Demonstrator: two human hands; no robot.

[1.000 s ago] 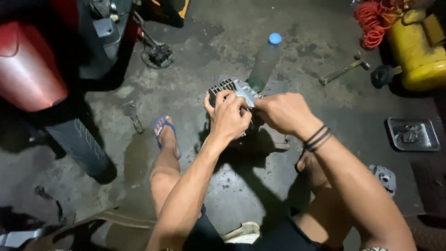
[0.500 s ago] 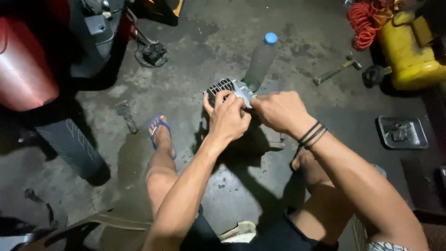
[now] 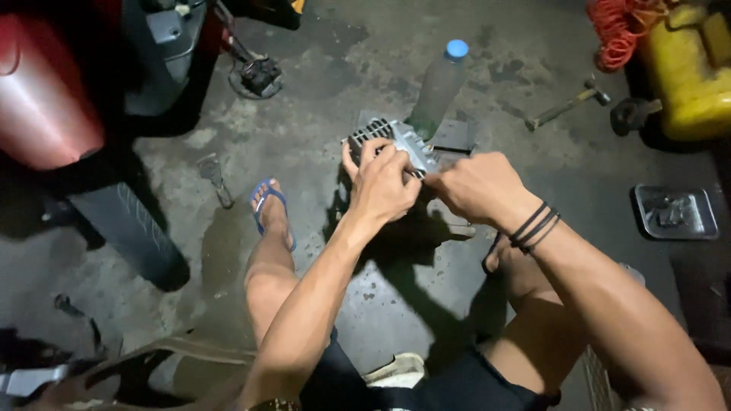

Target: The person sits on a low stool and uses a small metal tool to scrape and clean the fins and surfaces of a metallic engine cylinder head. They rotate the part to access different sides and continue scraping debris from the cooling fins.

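At the far left stands a red motorbike body (image 3: pixel 46 91) above a dark tyre (image 3: pixel 129 221), on a stained concrete floor (image 3: pixel 320 84). Just right of the tyre a small metal tool (image 3: pixel 215 176) lies flat, and beyond it a bare foot in a blue flip-flop (image 3: pixel 270 217) rests on the floor. Near the middle, the left hand (image 3: pixel 381 186) wraps over a finned grey metal engine part (image 3: pixel 396 141), its fingers curled down tight on the part's near side, thumb against the left edge. The part sits low over the floor, between the knees, just in front of a clear plastic bottle with a blue cap (image 3: pixel 442 84). The right hand (image 3: pixel 476 186) meets it from the right, fingers pinched together at the part's right edge; what they pinch is too small to tell. Black bands circle that wrist. Farther right lie a hammer (image 3: pixel 567 106), a metal tray (image 3: pixel 676 211), a yellow machine (image 3: pixel 689 72) and a coiled orange cord (image 3: pixel 620 27).
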